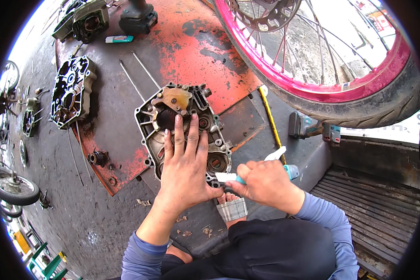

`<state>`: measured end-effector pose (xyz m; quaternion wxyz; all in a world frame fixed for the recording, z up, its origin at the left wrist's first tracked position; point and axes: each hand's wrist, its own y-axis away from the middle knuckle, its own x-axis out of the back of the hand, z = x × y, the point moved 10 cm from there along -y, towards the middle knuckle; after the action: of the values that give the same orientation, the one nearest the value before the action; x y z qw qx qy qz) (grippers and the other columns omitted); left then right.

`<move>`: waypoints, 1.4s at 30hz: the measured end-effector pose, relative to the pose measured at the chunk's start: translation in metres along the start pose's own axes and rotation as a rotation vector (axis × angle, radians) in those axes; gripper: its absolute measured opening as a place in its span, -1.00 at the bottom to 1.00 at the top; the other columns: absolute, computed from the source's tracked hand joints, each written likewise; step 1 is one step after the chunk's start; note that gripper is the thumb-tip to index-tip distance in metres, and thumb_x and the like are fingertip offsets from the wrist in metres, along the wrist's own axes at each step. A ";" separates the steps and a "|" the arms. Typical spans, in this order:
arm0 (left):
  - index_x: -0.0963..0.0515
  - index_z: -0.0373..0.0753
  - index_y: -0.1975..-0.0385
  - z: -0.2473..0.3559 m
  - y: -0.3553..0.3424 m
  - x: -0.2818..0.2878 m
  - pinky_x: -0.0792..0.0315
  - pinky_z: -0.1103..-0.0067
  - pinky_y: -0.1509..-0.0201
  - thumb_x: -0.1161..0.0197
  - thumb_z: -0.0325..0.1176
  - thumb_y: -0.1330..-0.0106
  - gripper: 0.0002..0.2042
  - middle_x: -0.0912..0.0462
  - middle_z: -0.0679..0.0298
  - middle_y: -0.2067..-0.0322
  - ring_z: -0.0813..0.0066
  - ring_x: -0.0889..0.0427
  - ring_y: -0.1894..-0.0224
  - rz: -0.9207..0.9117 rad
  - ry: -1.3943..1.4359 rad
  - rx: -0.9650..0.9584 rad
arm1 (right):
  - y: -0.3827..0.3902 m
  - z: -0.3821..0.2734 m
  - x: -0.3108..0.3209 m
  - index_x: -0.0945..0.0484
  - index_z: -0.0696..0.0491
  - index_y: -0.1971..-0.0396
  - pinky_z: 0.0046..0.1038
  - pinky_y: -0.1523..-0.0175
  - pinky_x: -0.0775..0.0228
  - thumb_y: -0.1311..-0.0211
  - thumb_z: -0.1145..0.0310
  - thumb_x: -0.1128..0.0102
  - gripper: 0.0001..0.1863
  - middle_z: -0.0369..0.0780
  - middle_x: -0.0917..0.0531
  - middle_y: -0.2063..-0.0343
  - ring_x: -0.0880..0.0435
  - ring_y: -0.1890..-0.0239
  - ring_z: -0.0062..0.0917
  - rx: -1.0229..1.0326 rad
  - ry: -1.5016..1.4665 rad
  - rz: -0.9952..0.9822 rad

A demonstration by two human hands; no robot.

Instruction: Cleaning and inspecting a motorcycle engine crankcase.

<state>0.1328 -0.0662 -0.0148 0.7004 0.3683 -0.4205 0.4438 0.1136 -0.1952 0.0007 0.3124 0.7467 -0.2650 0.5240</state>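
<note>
The left hand (184, 165) hides part of the engine casing (153, 133); the top edge crops the pink wheel (331, 95).

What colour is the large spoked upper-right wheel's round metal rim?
Bright pink rim; head view shows it best.

My left hand (184, 163) lay spread on the engine casing (175, 100), across the red sheet (191, 58)'s near edge; my right hand (266, 182) gripped a teal object (292, 171) (white-tipped).

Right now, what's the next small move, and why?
Probably ease the tube along the casing: the tube's white tip sits at the near edge, the right hand grips it, and the left hand lies flat on the casing.
</note>
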 end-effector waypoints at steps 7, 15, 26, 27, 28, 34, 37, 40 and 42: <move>-0.32 -0.45 -0.46 0.000 -0.001 0.000 0.16 -0.07 -0.66 -0.57 0.31 0.31 0.28 0.11 -0.13 -0.64 -0.30 0.26 -0.67 -0.006 -0.021 0.003 | -0.013 0.016 0.009 -0.52 0.00 0.51 -0.26 0.50 -0.47 -0.40 -0.18 -0.23 -0.47 -0.20 -0.60 0.65 -0.69 0.60 -0.30 0.052 0.052 0.060; -0.36 -0.48 -0.42 -0.001 -0.001 -0.001 0.15 -0.09 -0.65 -0.56 0.32 0.30 0.26 0.11 -0.14 -0.64 -0.32 0.26 -0.67 -0.013 -0.025 0.002 | -0.025 0.030 0.017 -0.52 -0.01 0.57 -0.25 0.51 -0.47 -0.38 -0.21 -0.23 -0.44 -0.19 -0.61 0.66 -0.70 0.60 -0.30 0.082 0.050 0.094; -0.35 -0.47 -0.43 -0.003 0.004 0.000 0.17 -0.08 -0.66 -0.54 0.32 0.28 0.25 0.11 -0.16 -0.63 -0.33 0.26 -0.67 -0.019 -0.040 -0.009 | -0.029 0.053 0.025 -0.60 0.01 0.50 -0.22 0.51 -0.46 -0.44 -0.20 -0.18 -0.45 -0.18 -0.64 0.65 -0.70 0.61 -0.25 0.057 0.099 0.116; -0.36 -0.46 -0.43 -0.004 0.007 -0.001 0.18 -0.08 -0.66 -0.54 0.32 0.28 0.25 0.11 -0.16 -0.63 -0.33 0.26 -0.67 -0.039 -0.027 0.000 | -0.027 0.049 0.024 -0.60 0.01 0.49 -0.22 0.51 -0.46 -0.43 -0.20 -0.18 -0.45 -0.18 -0.65 0.64 -0.70 0.60 -0.25 0.078 0.074 0.079; -0.37 -0.46 -0.42 -0.003 0.006 0.001 0.18 -0.06 -0.66 -0.54 0.30 0.29 0.24 0.10 -0.16 -0.63 -0.33 0.25 -0.67 -0.035 -0.031 -0.007 | -0.027 0.049 0.028 -0.59 0.01 0.50 -0.22 0.50 -0.46 -0.42 -0.21 -0.19 -0.44 -0.18 -0.66 0.61 -0.71 0.59 -0.27 0.073 0.030 0.074; -0.38 -0.46 -0.42 -0.003 0.005 0.001 0.20 -0.07 -0.66 -0.55 0.29 0.30 0.23 0.10 -0.16 -0.63 -0.34 0.27 -0.67 -0.045 -0.006 -0.015 | -0.039 0.031 0.017 -0.59 -0.01 0.52 -0.23 0.49 -0.49 -0.38 -0.24 -0.22 -0.44 -0.19 -0.64 0.63 -0.72 0.58 -0.28 0.215 0.038 0.088; -0.38 -0.45 -0.42 -0.004 0.005 0.000 0.21 -0.06 -0.67 -0.55 0.28 0.30 0.23 0.10 -0.17 -0.63 -0.35 0.29 -0.67 -0.050 -0.018 -0.013 | -0.047 0.043 0.024 -0.55 -0.02 0.56 -0.22 0.49 -0.50 -0.37 -0.22 -0.24 -0.44 -0.19 -0.62 0.66 -0.72 0.58 -0.26 0.169 0.091 0.129; -0.38 -0.44 -0.42 -0.004 0.006 -0.002 0.23 -0.05 -0.67 -0.55 0.27 0.29 0.22 0.10 -0.18 -0.62 -0.35 0.30 -0.66 -0.064 -0.014 -0.006 | -0.045 0.025 0.013 -0.52 -0.02 0.58 -0.19 0.50 -0.48 -0.41 -0.18 -0.23 -0.46 -0.16 -0.60 0.68 -0.70 0.59 -0.22 0.252 0.002 0.059; -0.39 -0.43 -0.43 -0.005 0.007 0.002 0.24 -0.05 -0.68 -0.55 0.27 0.28 0.21 0.09 -0.19 -0.62 -0.36 0.30 -0.66 -0.064 -0.015 -0.010 | -0.056 0.053 0.018 -0.51 -0.02 0.58 -0.19 0.50 -0.48 -0.42 -0.18 -0.22 -0.45 -0.16 -0.60 0.68 -0.70 0.59 -0.21 0.171 -0.005 0.124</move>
<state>0.1280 -0.0588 -0.0142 0.7129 0.3815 -0.4160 0.4161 0.1924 -0.1992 -0.0065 0.2138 0.7540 -0.2658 0.5613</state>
